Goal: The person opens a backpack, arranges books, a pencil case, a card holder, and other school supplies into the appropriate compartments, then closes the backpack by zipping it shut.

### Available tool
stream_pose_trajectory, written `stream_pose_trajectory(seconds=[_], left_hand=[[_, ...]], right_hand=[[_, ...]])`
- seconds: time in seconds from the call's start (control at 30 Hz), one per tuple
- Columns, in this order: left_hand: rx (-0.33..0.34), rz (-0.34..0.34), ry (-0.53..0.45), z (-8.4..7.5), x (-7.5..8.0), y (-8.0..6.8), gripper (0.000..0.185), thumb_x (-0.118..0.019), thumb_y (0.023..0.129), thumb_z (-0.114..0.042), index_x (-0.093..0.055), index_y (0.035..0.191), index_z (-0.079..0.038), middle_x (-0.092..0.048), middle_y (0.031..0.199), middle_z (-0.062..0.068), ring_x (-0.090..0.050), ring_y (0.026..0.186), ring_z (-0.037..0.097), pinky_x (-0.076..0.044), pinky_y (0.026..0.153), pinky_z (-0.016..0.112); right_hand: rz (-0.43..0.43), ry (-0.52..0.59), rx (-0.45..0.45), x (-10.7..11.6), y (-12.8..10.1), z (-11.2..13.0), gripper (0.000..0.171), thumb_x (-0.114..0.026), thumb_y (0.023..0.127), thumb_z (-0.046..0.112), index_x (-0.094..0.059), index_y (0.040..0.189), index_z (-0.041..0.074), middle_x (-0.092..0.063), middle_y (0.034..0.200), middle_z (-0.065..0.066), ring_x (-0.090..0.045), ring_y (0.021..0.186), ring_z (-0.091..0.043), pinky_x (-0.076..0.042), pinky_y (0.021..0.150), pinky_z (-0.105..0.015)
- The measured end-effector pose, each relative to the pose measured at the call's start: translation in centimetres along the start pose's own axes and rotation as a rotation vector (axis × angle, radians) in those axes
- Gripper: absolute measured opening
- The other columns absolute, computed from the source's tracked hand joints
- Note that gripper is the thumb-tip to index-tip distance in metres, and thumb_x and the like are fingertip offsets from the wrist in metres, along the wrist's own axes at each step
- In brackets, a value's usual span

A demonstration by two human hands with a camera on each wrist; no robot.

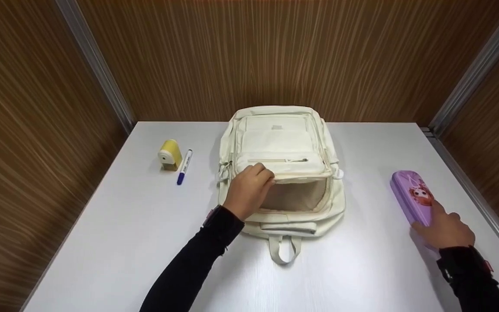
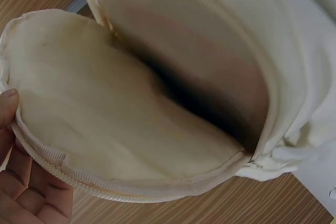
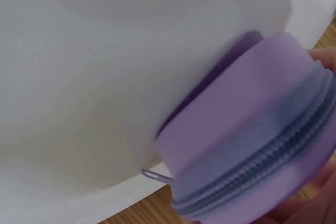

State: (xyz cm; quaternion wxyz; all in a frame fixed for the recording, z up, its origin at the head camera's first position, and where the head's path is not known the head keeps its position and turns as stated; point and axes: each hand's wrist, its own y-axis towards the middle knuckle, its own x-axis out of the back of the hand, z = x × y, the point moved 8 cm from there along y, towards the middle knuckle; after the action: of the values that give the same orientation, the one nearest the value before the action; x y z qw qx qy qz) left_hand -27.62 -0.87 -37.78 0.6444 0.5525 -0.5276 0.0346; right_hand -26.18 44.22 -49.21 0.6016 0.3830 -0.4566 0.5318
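Note:
A cream backpack [image 1: 282, 138] lies on the white table, its front compartment unzipped and gaping. My left hand [image 1: 249, 190] pinches the zippered edge of the compartment's flap [image 2: 105, 114] and holds it up, so the lining inside shows. Off to the right, my right hand [image 1: 446, 229] grips the near end of a purple pencil case [image 1: 412, 195] with a cartoon figure on its lid. In the right wrist view, the case's zipper [image 3: 262, 150] and small metal pull face the camera, with fingers along the right edge.
Left of the backpack, a yellow and white pencil sharpener [image 1: 170, 155] stands beside a white marker with a blue cap [image 1: 184, 167]. The backpack's top loop [image 1: 285, 255] points toward me. Wood-grain panels [image 1: 267, 60] close off the back and both sides.

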Motion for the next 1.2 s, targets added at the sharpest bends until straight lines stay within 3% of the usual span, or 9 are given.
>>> stream_pose_trajectory(seconds=[0.23,0.43,0.63,0.97,1.2], left_hand=[[0.063,-0.084,0.011,0.4,1.2,0.8,0.010,-0.065,0.094,-0.020,-0.068,0.091,-0.011,-0.061,0.087,0.002,-0.060,0.079,0.018,-0.052,0.069,0.029],[0.102,-0.122,0.018,0.7,1.8,0.9,0.010,-0.064,0.094,-0.020,-0.068,0.092,-0.011,-0.062,0.087,0.002,-0.060,0.078,0.019,-0.052,0.069,0.030],[0.095,-0.159,0.015,0.4,2.1,1.0,0.010,-0.065,0.093,-0.020,-0.068,0.092,-0.010,-0.061,0.087,0.002,-0.059,0.077,0.018,-0.052,0.068,0.029],[0.101,-0.132,-0.002,0.0,2.0,0.6,0.011,-0.063,0.095,-0.020,-0.068,0.093,-0.010,-0.062,0.089,0.002,-0.060,0.080,0.017,-0.052,0.072,0.028],[0.102,-0.135,0.002,-0.4,2.4,0.5,0.011,-0.063,0.094,-0.020,-0.069,0.094,-0.011,-0.062,0.089,0.001,-0.059,0.080,0.016,-0.052,0.072,0.027]], right_hand=[[-0.045,0.048,0.187,0.6,-1.5,6.5,0.089,-0.072,0.084,0.038,-0.028,0.151,-0.001,-0.057,0.092,-0.033,-0.053,0.067,-0.030,-0.039,0.046,-0.036],[-0.101,0.031,0.351,1.0,-3.5,13.2,0.083,-0.077,0.077,0.036,-0.042,0.147,0.009,-0.060,0.106,-0.034,-0.061,0.069,-0.033,-0.047,0.050,-0.045],[-0.144,0.034,0.478,0.0,-3.9,18.6,0.077,-0.079,0.074,0.036,-0.051,0.142,0.012,-0.065,0.108,-0.024,-0.065,0.076,-0.033,-0.053,0.059,-0.051],[-0.156,0.018,0.541,-1.7,-1.7,26.1,0.081,-0.079,0.072,0.042,-0.050,0.143,0.015,-0.065,0.107,-0.025,-0.066,0.077,-0.039,-0.053,0.061,-0.055],[-0.197,0.001,0.543,-2.4,-0.5,30.0,0.062,-0.078,0.069,0.036,-0.064,0.122,0.008,-0.063,0.094,-0.022,-0.066,0.070,-0.040,-0.052,0.058,-0.056]])
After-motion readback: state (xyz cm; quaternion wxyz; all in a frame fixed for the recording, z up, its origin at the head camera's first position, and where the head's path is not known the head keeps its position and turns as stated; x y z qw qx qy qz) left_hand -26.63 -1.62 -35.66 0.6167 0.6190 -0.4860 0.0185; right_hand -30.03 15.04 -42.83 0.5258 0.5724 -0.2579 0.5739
